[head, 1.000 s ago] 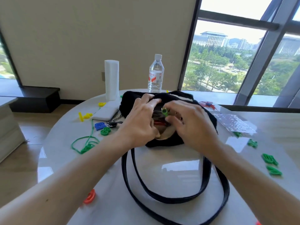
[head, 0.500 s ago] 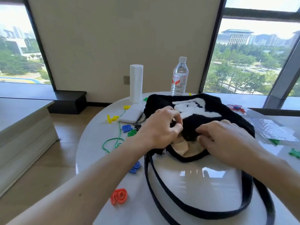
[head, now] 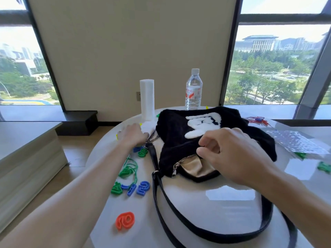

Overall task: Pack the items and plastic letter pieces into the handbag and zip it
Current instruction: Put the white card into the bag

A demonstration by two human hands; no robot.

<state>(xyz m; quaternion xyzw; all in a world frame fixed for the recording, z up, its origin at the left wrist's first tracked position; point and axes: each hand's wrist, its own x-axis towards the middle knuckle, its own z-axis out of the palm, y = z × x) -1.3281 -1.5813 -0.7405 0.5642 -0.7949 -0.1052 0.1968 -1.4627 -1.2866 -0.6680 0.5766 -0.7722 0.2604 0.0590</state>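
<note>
The packing step is judged to be in hand; zipping is not yet reached. The handbag (head: 175, 138) is laid on the surface (head: 206, 203) with its mouth gaping. Its tan lining (head: 193, 165) is exposed just below the right grip (head: 231, 154), whose thumb and curled fingers are pinched on the upper lip of the mouth, so that it is held up. The zipper pull (head: 173, 173) hangs left of that grip.

The left grip (head: 133, 135) is spread wide, with its fingers laid on a white flat item (head: 147, 127) at their tips and nothing enclosed. A chain (head: 152, 137) lies just right of it, and blue and green letter pieces (head: 141, 153) lie just behind it. An orange piece (head: 125, 221) lies well back beside the forearm.

Next, the fingers would need to be closed round the white item and the item carried right, into the mouth under the right grip. That lip should be kept lifted meanwhile. With many letters unpacked, the task is judged far from finished.
</note>
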